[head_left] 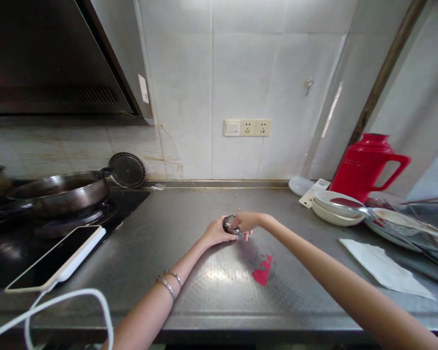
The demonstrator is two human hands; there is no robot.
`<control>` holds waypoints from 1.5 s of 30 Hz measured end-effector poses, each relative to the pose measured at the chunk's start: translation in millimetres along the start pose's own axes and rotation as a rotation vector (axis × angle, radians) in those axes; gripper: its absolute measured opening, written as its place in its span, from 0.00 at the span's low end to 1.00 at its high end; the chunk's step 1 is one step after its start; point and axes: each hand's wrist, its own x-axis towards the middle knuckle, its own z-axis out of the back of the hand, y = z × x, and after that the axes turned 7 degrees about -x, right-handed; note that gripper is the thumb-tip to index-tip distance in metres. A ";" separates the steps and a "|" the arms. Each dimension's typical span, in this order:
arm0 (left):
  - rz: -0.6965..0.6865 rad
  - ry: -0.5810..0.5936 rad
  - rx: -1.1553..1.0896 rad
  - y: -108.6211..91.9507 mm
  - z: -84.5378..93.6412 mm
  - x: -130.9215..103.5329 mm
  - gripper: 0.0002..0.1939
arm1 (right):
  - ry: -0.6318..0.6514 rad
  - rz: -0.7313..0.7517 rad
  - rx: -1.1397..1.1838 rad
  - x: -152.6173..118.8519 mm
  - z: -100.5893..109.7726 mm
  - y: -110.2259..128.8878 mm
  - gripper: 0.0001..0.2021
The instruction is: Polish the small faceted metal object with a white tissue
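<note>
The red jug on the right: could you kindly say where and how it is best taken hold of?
Probably by its handle, coming from the right: the handle juts that way from the red jug, and its open loop leaves room to grip.

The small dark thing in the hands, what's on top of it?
The right hand is over the small dark thing, which the left hand holds. Part of its edge shows; whatever the right hand covers can't be seen.
</note>
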 end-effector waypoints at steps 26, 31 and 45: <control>-0.052 -0.035 0.137 5.2 1.7 1.4 0.39 | 0.133 -0.004 0.093 -3.7 4.7 -13.8 0.24; -0.038 -0.037 0.143 5.3 1.4 2.1 0.41 | -0.017 0.017 -0.154 -4.9 -7.2 -11.5 0.29; -0.062 -0.039 0.120 5.9 0.7 2.7 0.36 | -0.248 -0.140 -0.391 -7.6 -8.0 9.6 0.16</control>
